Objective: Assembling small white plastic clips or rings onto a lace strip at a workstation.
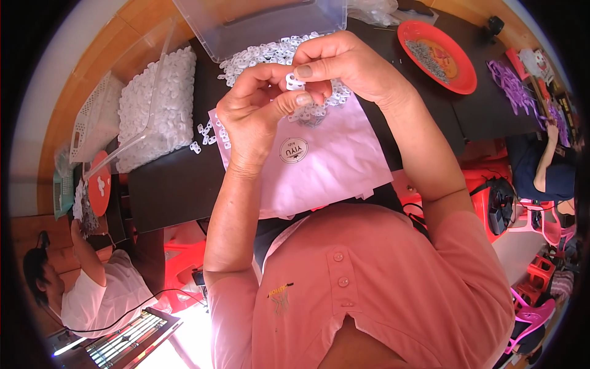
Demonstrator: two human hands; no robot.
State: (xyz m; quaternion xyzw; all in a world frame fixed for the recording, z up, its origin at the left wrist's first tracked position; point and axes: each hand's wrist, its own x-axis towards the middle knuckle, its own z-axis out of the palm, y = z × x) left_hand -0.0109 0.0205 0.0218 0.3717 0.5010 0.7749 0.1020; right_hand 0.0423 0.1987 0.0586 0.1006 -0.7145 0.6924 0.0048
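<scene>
Up in front of my chest, both hands meet around a small white plastic piece with dark holes (294,82). My left hand (261,114) pinches it from below and the left, thumb and fingers closed. From the right, my right hand (347,64) grips its upper edge between thumb and forefinger. Beneath and behind the hands, a heap of similar white pieces (255,60) spreads over the dark table and onto a pink cloth bag (335,154). My fingers hide part of the heap and the held piece's lower side.
Behind the heap stands a clear plastic bin (264,27). To the left, another clear bin holds many white pieces (157,104). A red plate (464,61) with small metal parts lies at the far right, near purple strips (515,86). Other people sit at the left and right.
</scene>
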